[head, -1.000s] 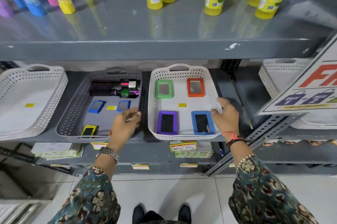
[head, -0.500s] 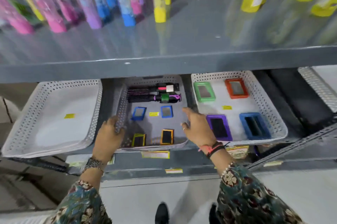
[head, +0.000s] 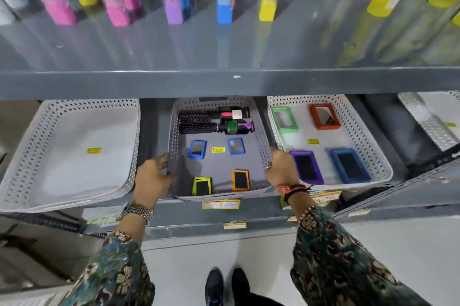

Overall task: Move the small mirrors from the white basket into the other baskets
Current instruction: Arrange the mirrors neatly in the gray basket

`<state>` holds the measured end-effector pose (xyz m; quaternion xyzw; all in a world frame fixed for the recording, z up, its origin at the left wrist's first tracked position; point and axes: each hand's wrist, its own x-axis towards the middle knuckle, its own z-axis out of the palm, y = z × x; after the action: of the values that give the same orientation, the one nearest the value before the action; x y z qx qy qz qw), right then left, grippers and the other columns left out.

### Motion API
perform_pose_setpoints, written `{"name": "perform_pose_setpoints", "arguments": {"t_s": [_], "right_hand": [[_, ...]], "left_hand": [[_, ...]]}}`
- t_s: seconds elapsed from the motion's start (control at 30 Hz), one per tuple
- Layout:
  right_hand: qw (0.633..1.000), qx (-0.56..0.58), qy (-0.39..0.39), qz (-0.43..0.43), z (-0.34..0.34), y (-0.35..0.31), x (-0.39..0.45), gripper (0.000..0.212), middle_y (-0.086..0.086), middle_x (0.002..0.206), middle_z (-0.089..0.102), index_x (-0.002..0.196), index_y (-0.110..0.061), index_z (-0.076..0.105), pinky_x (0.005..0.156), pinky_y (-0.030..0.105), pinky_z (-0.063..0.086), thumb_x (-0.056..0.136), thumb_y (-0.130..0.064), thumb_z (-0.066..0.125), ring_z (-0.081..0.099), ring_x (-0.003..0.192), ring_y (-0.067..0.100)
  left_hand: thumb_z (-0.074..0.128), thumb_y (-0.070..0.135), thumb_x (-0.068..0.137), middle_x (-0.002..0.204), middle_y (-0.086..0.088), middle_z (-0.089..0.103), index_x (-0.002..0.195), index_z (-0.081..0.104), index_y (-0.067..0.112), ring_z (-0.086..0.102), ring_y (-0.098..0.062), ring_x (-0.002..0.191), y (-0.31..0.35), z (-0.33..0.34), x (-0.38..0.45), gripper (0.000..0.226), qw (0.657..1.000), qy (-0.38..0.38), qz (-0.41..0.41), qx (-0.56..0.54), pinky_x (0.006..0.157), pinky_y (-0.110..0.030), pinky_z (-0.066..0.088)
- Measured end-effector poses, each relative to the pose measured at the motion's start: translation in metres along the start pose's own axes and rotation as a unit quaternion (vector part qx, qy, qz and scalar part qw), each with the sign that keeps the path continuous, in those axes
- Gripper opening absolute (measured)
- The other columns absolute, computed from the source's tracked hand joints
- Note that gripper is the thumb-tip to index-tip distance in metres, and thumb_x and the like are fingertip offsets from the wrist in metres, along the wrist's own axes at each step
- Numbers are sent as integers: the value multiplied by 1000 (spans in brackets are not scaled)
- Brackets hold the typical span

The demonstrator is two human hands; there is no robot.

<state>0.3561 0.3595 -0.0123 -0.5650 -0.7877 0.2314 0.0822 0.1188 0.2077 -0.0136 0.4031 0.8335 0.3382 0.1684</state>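
A grey basket in the middle of the lower shelf holds several small mirrors: two blue, one yellow, one orange, plus two hairbrushes. My left hand grips its left rim and my right hand grips its right rim. To the right, a white basket holds larger mirrors: green, orange, purple and blue. Another white basket on the left holds only a yellow sticker.
The grey upper shelf overhangs the baskets and carries coloured tubes and yellow glue bottles. A further white basket sits at far right. Price labels line the lower shelf edge. My shoes stand on the pale floor below.
My right hand left the right white basket and moved to the grey basket's right rim. My left hand shifted to its left rim. The view swung left and down.
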Motion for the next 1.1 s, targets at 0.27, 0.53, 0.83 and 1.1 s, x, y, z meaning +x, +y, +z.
{"name": "perform_pose_setpoints", "arguments": {"t_s": [0.27,0.53,0.83,1.1], "right_hand": [[1000,24,1,-6,-3,1,-2,37,21,110,65,122,-2,51,81,38,54,85,1,49,64,99,37],[994,54,-63,-72,-8,-28,0,26,17,96,64,91,1,62,80,34,51,95,-15,41,63,93,32],[910,201,-311,187,-4,-46,4,80,17,154,27,147,-6,24,104,38,39,92,-62,8,49,126,32],[876,268,-326,234,-8,-39,9,86,24,153,25,150,-12,9,115,48,26,87,-70,6,34,137,40]], "left_hand": [[63,-3,77,113,-16,68,122,58,4,66,-26,102,7,3,-8,46,999,28,-34,-18,86,-32,50],[42,39,95,88,-9,62,102,62,12,57,-20,78,72,69,-15,34,976,-156,-77,-128,75,-39,50],[12,79,76,138,-12,50,136,47,16,51,-29,120,76,103,15,94,890,-330,-265,-169,99,-40,44],[17,66,89,69,-11,51,88,53,1,51,-22,60,84,105,13,74,851,-332,-315,-258,63,-30,49]]}}
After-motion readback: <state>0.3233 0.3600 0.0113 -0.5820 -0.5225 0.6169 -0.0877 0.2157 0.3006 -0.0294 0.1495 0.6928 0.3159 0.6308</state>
